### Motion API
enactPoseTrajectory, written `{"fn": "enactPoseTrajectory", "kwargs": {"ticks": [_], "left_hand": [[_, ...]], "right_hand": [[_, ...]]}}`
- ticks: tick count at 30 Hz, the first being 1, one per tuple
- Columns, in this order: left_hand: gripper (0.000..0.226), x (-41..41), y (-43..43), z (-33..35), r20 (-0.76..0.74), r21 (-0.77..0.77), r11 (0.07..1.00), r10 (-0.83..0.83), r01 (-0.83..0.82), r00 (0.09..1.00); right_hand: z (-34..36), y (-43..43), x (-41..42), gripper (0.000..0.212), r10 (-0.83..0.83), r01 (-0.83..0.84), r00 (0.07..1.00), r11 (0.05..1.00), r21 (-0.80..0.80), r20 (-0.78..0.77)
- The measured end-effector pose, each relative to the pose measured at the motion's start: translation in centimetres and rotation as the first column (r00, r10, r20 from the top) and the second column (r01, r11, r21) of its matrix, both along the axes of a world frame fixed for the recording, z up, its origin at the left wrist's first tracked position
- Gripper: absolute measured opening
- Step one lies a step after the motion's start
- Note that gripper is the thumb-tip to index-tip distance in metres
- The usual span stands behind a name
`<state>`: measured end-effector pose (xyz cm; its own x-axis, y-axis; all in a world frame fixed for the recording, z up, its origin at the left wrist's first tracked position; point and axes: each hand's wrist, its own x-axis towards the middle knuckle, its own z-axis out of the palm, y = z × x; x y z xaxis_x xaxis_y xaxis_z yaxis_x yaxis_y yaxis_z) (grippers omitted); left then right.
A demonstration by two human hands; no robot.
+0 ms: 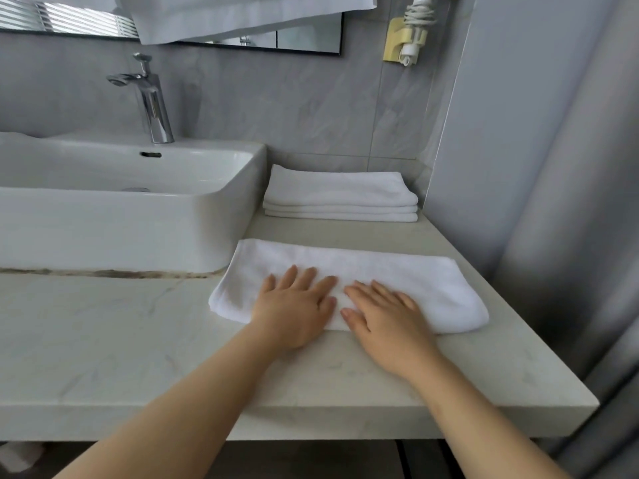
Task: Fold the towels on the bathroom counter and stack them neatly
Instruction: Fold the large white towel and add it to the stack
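Head cam's looking down at the counter (103, 340): left hand (294, 312) and right hand (387, 326) lie flat, fingers straight, side by side on a folded white towel (415, 281) right of the sink (138, 229). Behind it sits a folded stack (340, 197), maybe three towels.

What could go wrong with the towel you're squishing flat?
The long towel under the left hand and right hand lies close to the counter front, so a hard push might slide it off. Its right end bulges and may fold crooked. Setting it carelessly on the stack by the sink might knock that askew.
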<state>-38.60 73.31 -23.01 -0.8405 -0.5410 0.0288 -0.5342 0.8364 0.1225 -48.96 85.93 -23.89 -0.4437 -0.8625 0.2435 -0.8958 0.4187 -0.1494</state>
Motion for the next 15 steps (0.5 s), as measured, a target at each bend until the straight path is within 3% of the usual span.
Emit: {"fn": "enactPoseTrajectory", "kwargs": {"ticks": [4,8,11,15], "left_hand": [[0.051,0.4,-0.1,0.5,0.102,0.006,1.000,0.001,-0.002,0.995],[0.046,-1.1,-0.5,2.0,0.047,0.025,1.000,0.006,-0.007,0.999],[0.049,-1.7,0.3,0.8,0.026,0.007,1.000,-0.007,0.007,1.000],[0.054,-1.5,-0.3,-0.3,0.071,0.024,0.999,0.028,-0.030,0.997]], "right_hand": [[0.0,1.4,-0.2,0.054,0.025,-0.027,0.999,0.997,0.076,0.031],[0.5,2.4,0.4,0.048,0.008,-0.010,1.000,0.997,-0.071,-0.020],[0.4,2.8,0.1,0.050,0.021,-0.022,0.999,0.999,0.027,0.037],[0.1,4.0,-1.4,0.055,-0.115,0.104,0.984,0.991,0.087,0.137]]}}
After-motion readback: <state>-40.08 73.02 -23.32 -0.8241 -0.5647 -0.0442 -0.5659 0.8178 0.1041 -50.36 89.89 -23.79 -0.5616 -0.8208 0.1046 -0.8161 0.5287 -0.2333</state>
